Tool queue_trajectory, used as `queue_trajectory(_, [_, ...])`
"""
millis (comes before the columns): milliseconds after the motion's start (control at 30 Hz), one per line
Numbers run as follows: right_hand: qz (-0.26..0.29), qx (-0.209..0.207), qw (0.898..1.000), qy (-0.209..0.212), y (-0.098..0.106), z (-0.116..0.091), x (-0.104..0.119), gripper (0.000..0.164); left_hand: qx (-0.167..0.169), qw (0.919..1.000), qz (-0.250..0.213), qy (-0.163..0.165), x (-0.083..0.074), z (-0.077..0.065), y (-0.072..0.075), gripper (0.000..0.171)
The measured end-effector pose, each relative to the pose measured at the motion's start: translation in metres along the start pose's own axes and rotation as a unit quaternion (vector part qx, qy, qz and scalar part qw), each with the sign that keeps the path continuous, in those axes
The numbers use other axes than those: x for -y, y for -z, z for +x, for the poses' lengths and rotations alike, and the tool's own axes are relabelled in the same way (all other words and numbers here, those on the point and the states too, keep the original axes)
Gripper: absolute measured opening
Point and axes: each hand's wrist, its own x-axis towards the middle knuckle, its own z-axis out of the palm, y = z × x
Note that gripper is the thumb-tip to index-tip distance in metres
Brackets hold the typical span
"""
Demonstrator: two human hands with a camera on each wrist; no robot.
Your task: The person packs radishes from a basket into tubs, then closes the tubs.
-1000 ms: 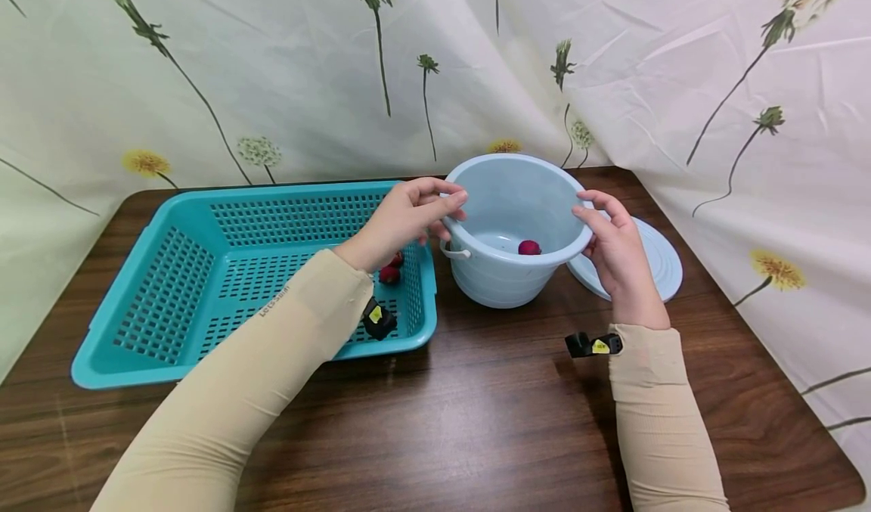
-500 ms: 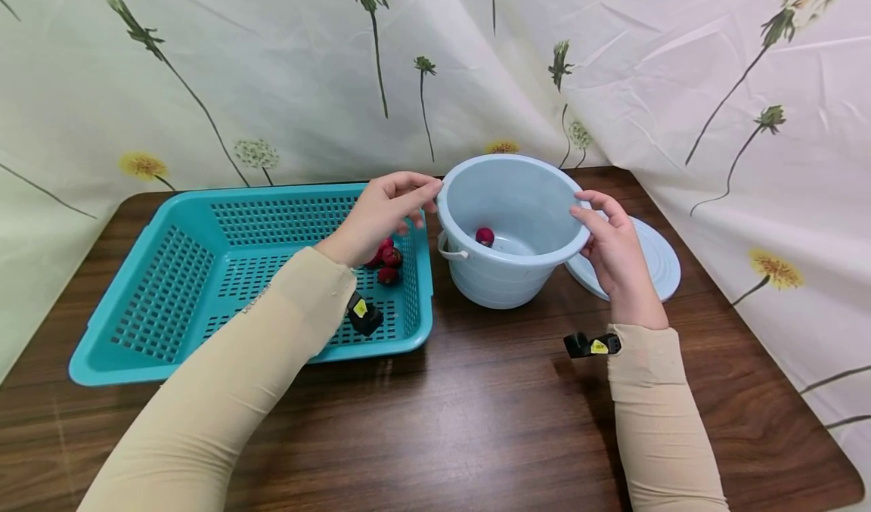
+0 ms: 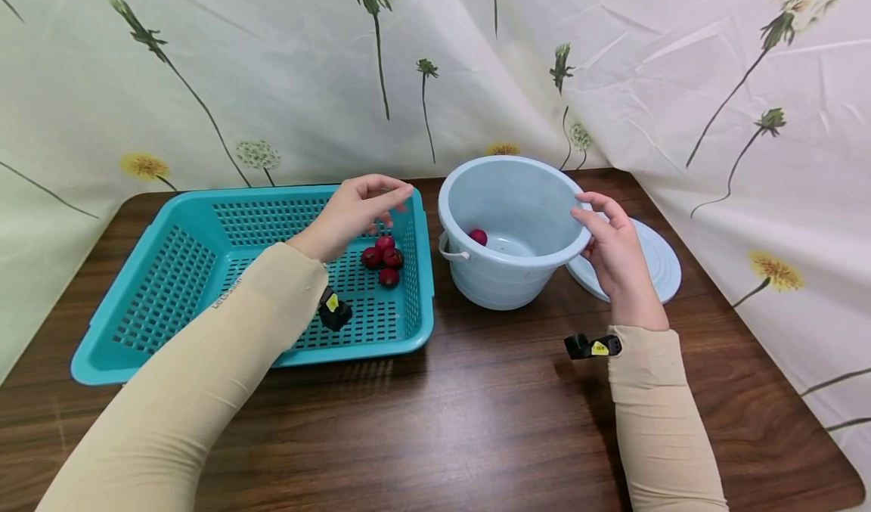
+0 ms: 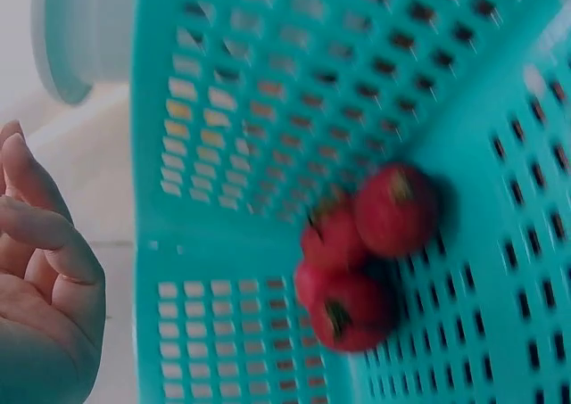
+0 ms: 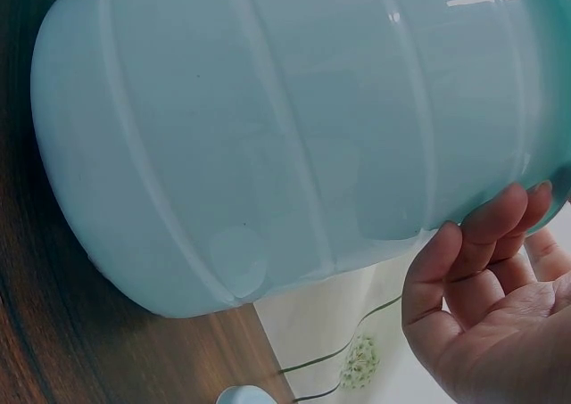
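Note:
My left hand (image 3: 350, 213) hovers over the right part of the teal basket (image 3: 425, 300), fingers loosely bent with nothing between them. Several round red fruits or radishes with greenish-brown tops lie just below it, bunched near the basket's right wall; one red ball (image 4: 397, 210) shows closest in the left wrist view. My right hand (image 3: 615, 251) holds the light blue bucket (image 3: 497, 281) by the right side of its rim, thumb and fingers over the edge. Inside the bucket, at the left of its floor, rests a single red ball (image 3: 478, 237).
A light blue round lid (image 3: 656, 259) lies on the brown wooden table (image 3: 463, 421), partly behind my right hand. The bucket's white handle (image 3: 452, 253) hangs at its left side. A flower-print cloth (image 3: 306, 81) forms the backdrop behind the table.
My left hand has moved left from the bucket's rim to above the basket. The red ball in the bucket has rolled from right to left. My right hand stays on the rim.

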Motion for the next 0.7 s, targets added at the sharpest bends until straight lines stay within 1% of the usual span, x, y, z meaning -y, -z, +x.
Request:
queue_trajectory(233, [0.003,0.001,1.0,0.001,0.0,-0.001,0.0,0.017,0.0,0.9994,0.033,0.002,0.015,0.0,0.017,0.053])
queue_trajectory(433, [0.006,0.002,1.0,0.006,0.001,0.0,-0.001,0.016,0.003,0.998,0.062,0.005,0.024,0.001,0.024,0.051])
queue_trajectory(533, [0.005,0.002,1.0,0.005,0.002,-0.001,-0.001,0.017,0.009,0.9969,0.077,0.011,0.03,0.001,0.027,0.05])
queue_trajectory(700, [0.004,0.002,1.0,0.005,0.001,0.0,-0.002,0.018,0.02,0.9935,0.109,0.025,0.042,0.001,0.032,0.055])
